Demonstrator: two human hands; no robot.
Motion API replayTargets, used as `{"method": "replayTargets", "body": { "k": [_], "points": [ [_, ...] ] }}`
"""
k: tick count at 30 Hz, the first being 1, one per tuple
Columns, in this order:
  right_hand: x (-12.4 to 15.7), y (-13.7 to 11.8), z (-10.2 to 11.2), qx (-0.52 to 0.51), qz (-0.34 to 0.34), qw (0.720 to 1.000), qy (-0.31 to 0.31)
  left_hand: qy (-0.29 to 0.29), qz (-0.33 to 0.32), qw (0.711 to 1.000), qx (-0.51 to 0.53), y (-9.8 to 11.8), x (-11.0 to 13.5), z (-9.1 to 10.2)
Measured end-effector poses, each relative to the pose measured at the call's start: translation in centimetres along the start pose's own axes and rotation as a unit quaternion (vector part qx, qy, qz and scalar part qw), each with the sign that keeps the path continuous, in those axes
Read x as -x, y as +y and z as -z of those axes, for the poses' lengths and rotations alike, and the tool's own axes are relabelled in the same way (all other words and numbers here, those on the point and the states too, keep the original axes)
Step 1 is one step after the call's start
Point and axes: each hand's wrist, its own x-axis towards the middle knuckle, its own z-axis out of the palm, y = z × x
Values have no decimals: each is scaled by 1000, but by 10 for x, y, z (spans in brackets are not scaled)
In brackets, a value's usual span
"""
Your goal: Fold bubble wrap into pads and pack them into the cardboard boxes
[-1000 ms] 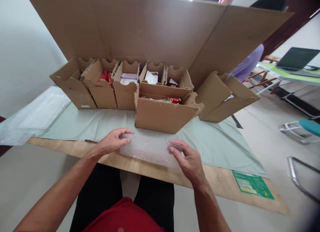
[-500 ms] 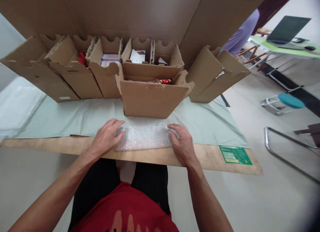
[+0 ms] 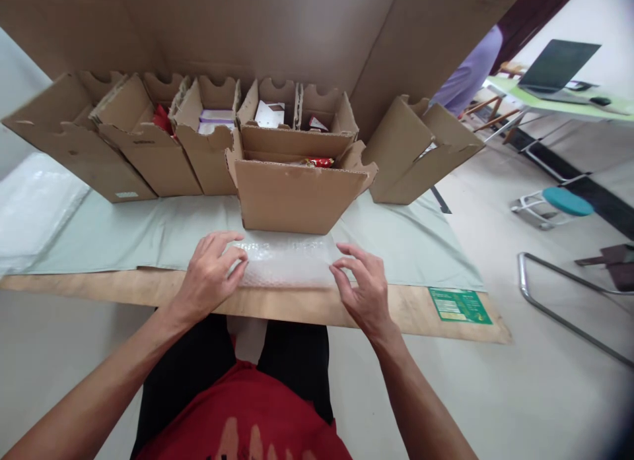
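Observation:
In front of me a piece of clear bubble wrap (image 3: pixel 287 262) lies across the table's front edge, partly on the green cloth and partly on bare wood. My left hand (image 3: pixel 211 268) pinches its left end between thumb and fingers, the index finger stretched out above. At the opposite end my right hand (image 3: pixel 364 282) grips the corner with thumb and a finger, while another finger points along the cloth. Just behind the wrap stands an open cardboard box (image 3: pixel 284 199) with a red shiny packet (image 3: pixel 319 162) inside.
Several open cardboard bins line the back, one holding red items (image 3: pixel 162 119). Another cardboard bin (image 3: pixel 406 156) leans at the right. A stack of bubble wrap sheets (image 3: pixel 37 209) lies at the left. A green printed sheet (image 3: pixel 459 306) sits on the table's right corner.
The bubble wrap's near layer has been lifted and shifted away from me, so its surface looks smoother. Both hands have moved from resting beside its ends to pinching them.

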Motion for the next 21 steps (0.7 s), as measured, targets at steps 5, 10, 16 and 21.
{"method": "replayTargets", "body": {
  "k": [5,10,16,21],
  "points": [
    [29,-13,40,-123,-3,973,-196,-218,-25,962,161,9,27,35],
    [46,-6,44,-192,-143,941,-239,-325,90,903,265,3,34,40],
    [25,-9,22,-114,-152,974,-127,-231,175,939,185,8,18,23],
    [30,-6,-9,37,-30,976,-212,-233,172,956,-47,3,15,-10]
  ]
}}
